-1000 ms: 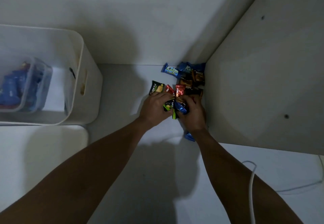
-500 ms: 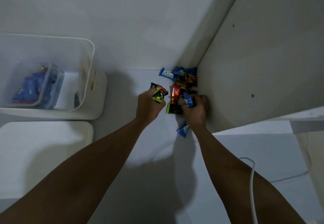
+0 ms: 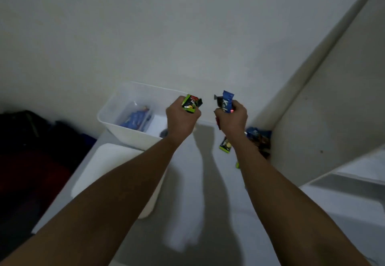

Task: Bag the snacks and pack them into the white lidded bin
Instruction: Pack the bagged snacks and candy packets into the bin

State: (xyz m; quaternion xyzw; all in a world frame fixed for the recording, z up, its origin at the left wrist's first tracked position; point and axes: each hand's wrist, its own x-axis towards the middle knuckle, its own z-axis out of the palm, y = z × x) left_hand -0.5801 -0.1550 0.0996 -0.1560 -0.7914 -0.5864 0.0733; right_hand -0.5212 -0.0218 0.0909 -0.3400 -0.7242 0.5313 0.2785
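Left hand point(image 3: 181, 120), grip closed on green snack packets point(image 3: 190, 103); right hand point(image 3: 232, 120), grip closed on blue packets point(image 3: 226, 101), both raised beside the white bin point(image 3: 116, 128). Loose snacks point(image 3: 257, 138) remain on the counter point(image 3: 208, 192). Bagging should precede binning; both handfuls want firm holds.

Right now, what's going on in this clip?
A person has both hands raised, each gripping snack packets: the left hand holds green ones, the right hand a blue bar and others. The open white bin beside them already holds a clear bag of snacks. More snacks remain in the corner.
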